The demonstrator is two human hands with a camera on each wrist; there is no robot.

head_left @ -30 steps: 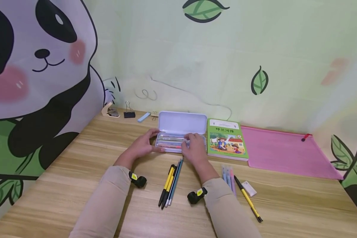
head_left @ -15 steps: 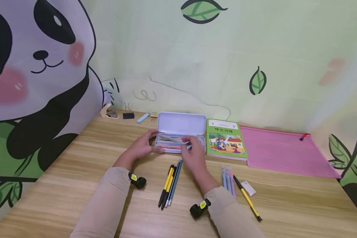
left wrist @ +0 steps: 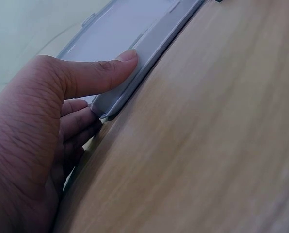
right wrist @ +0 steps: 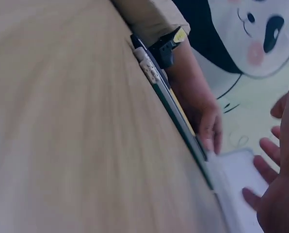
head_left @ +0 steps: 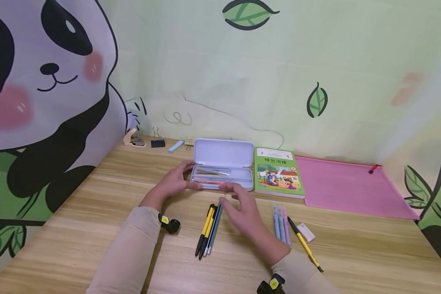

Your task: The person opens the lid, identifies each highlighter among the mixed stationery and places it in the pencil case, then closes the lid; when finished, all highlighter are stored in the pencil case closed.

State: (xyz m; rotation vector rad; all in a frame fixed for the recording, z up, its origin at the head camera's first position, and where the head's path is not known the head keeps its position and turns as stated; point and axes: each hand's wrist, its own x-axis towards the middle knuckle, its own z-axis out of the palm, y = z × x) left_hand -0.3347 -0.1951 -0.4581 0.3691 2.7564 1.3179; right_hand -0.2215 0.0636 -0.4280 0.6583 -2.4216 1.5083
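Observation:
A pale lilac pencil case (head_left: 224, 152) stands with its lid up near the back of the table, several slim pens or pencils in its tray. My left hand (head_left: 170, 181) grips its left end; in the left wrist view the thumb (left wrist: 105, 75) lies along the front wall and the fingers are at the corner. My right hand (head_left: 244, 210) hovers in front of the case, fingers loosely bent and holding nothing. Just left of it lie yellow-and-black pens (head_left: 205, 228) and blue pencils (head_left: 214, 228), side by side, also seen as pencils (right wrist: 176, 114) in the right wrist view.
Right of the case are a green book (head_left: 279, 171) and a pink zip pouch (head_left: 345, 185). Pastel markers (head_left: 281, 222), another yellow-and-black pen (head_left: 305, 243) and a white eraser (head_left: 306, 232) lie near the right forearm. A stapler (head_left: 134, 139) and black binder clip (head_left: 157, 143) stand at back left.
My right hand has drawn back out of the case's tray toward me, over the tips of the pencils. My left hand has stayed on the case's left end.

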